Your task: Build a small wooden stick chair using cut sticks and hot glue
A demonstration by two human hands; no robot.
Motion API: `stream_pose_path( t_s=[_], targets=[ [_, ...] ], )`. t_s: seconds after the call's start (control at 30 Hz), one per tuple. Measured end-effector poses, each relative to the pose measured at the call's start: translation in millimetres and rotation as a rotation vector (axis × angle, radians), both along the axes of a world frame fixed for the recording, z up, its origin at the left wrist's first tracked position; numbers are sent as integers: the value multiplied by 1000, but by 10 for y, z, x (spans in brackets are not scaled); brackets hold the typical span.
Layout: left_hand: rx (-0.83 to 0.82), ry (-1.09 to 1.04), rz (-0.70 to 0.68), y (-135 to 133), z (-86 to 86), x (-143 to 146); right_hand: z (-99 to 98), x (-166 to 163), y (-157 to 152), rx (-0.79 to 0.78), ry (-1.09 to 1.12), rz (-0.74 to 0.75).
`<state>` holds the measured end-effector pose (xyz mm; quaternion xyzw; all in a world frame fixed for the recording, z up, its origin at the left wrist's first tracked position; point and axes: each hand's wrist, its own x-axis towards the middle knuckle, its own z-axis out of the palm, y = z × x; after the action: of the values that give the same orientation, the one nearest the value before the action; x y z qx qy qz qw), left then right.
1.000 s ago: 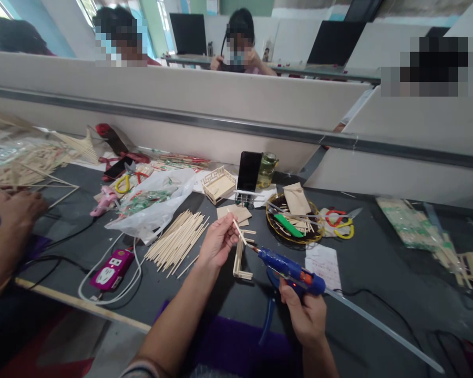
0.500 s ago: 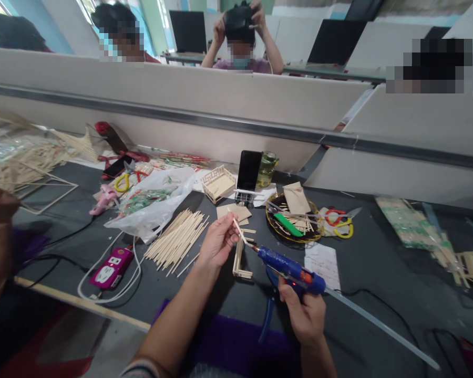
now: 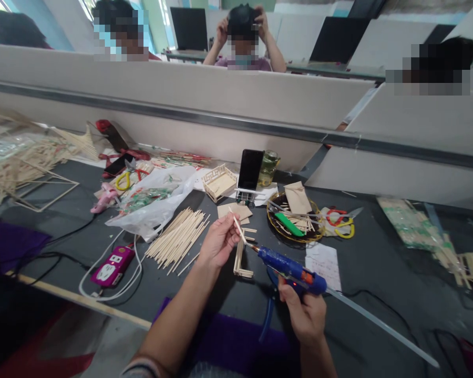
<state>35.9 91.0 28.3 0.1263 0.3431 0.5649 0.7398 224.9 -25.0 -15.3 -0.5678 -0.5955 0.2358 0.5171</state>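
My left hand pinches a short pale wooden stick between thumb and fingers. In my right hand is a blue hot glue gun, its nozzle at the lower end of the stick. A long translucent glue stick sticks out of the gun's back. Below the nozzle, a small frame of wooden sticks lies on the dark table, partly hidden by my left hand. To the left of my left hand lies a pile of loose wooden sticks.
A yellow-rimmed basket holds sticks and a green piece, with scissors beside it. Behind stand a phone and a small wooden tray-like model. A magenta power strip lies left. People sit beyond the partition.
The other person's hand at the far left has dropped out of sight. My hands, the stick and the glue gun hold almost the same position.
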Motion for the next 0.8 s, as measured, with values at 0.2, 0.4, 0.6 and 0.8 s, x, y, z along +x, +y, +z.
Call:
stream_pose_path(
  t_s=[0.2,0.4,0.6,0.8],
  targets=[
    [13,-4,-27,-8,17,7,22,-7,19,16,31,38],
    [-25,17,-27,-12,35,22,12,23,30,-23,16,58],
    [-18,-8,-48,-11,39,20,29,-19,36,-40,112,54],
    [-54,-33,-54,2,43,34,26,-1,62,-110,308,101]
  ],
)
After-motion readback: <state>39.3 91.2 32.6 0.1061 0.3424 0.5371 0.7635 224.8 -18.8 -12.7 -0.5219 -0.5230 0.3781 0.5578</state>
